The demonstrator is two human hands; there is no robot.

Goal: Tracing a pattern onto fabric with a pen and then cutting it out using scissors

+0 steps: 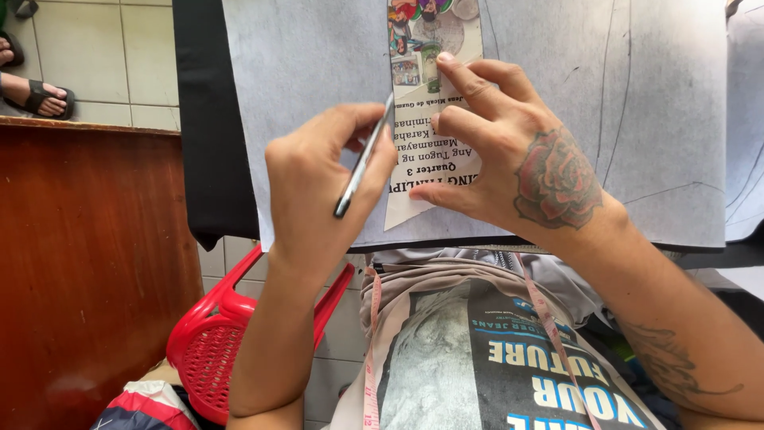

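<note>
My left hand grips a slim silver pen with its tip at the left edge of a printed paper strip. The strip is a long pointed piece of card with coloured pictures and dark print. It lies on a large sheet of grey paper marked with thin drawn lines. My right hand, with a rose tattoo on its back, presses the strip flat with spread fingers. The grey sheet rests on black fabric.
A pink measuring tape hangs round my neck over a grey printed shirt. A red plastic basket chair stands below left, beside a brown wooden surface. Another person's sandalled foot rests on the tiled floor at top left.
</note>
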